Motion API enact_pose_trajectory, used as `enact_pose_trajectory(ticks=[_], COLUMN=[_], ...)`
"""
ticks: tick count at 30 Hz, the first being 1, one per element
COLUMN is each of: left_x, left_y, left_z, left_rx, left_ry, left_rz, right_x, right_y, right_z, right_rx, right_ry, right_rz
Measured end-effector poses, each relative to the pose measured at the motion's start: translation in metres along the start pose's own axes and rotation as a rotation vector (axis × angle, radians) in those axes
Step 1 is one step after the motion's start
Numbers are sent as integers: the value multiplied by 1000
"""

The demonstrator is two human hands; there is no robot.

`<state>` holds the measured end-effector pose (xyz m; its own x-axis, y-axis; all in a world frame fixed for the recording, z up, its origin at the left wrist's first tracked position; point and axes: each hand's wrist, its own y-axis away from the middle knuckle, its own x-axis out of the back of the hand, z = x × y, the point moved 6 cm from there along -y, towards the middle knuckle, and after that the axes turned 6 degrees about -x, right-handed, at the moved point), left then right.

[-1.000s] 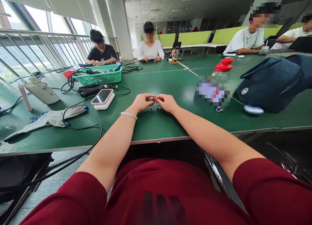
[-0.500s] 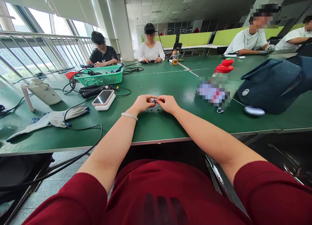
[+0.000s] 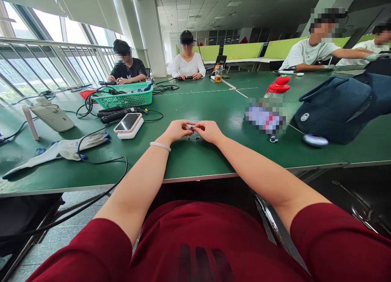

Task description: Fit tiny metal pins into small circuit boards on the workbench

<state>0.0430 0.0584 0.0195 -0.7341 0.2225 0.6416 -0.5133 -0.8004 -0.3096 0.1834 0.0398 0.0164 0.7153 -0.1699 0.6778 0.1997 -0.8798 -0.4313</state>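
Observation:
Just above the green table [image 3: 195,161] my left hand [image 3: 179,129] and my right hand [image 3: 209,131] meet at the fingertips. Between them is a small silvery metal part [image 3: 191,128], mostly covered by the fingers, so its kind does not show. My left thumb and forefinger pinch it from the left. From the right, my right thumb and forefinger close on it too. Right below the hands lie a tiny dark piece [image 3: 188,138] and a small metallic piece [image 3: 197,137] on the tabletop.
Left of my hands lie a phone on a white box [image 3: 130,125], a white work glove [image 3: 61,149], black cables and a green basket [image 3: 125,98]. On the right stand a red-capped bottle [image 3: 277,86] and a dark blue bag [image 3: 332,106]. Several people sit around the table.
My hands keep hold of the small metal part with only slight finger shifts. The view has moved a little. At far right, a co-worker in white has stretched out an arm.

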Motion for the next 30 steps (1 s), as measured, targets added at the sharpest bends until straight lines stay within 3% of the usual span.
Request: enact_pose_trajectory(ticks=[7,12,16,30], left_x=[4,9,7,-3], left_y=[1,2,2,1], left_z=[2,2,0,-8], left_rx=[8,36,49,63], left_ry=[-50,-125,-147,-130], left_rz=[34,57,41,-63], right_x=[-1,-1,-1,-8], right_y=[-4,-5,0,-1], right_z=[1,15,17,12], right_rx=[-21,-115,-112,-45], right_ry=[24,52,117,211], right_rz=[-43,-209,-336,-265])
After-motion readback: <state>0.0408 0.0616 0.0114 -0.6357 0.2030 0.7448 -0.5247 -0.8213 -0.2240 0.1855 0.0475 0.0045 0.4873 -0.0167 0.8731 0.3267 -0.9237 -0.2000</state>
